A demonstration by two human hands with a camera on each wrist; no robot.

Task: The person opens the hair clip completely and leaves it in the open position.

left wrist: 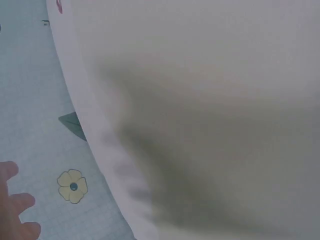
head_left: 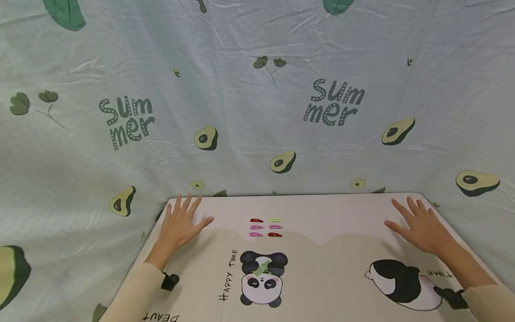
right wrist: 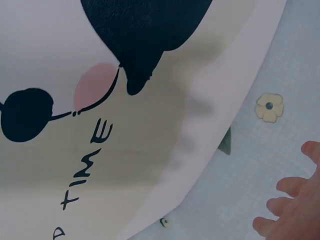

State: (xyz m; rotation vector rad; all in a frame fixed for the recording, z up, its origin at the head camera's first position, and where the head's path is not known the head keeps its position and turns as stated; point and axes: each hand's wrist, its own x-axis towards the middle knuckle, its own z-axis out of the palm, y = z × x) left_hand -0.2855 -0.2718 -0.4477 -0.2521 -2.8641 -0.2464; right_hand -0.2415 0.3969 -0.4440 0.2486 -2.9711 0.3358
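Note:
Several small teardrop-shaped hair clips lie in two short columns near the table's far side. The left column has a red clip [head_left: 256, 220] at the back and two pink clips [head_left: 256, 227] in front of it. A light green clip [head_left: 275, 220], a pink clip [head_left: 275, 227] and a red clip [head_left: 275, 235] form the right column. My left hand [head_left: 179, 226] is spread over the far left corner, holding nothing. Over the far right part, my right hand [head_left: 422, 228] is spread too, with nothing in its fingers. Both hands cast soft shadows on the tabletop and are well apart from the clips.
The pale table [head_left: 322, 214] carries printed drawings, among them a panda [head_left: 262, 281] and a black-and-white figure [head_left: 402, 284]. Behind it and at both sides hangs a light cloth [head_left: 241, 98] printed with avocados and lettering. Each wrist wears a black camera mount [head_left: 170, 281].

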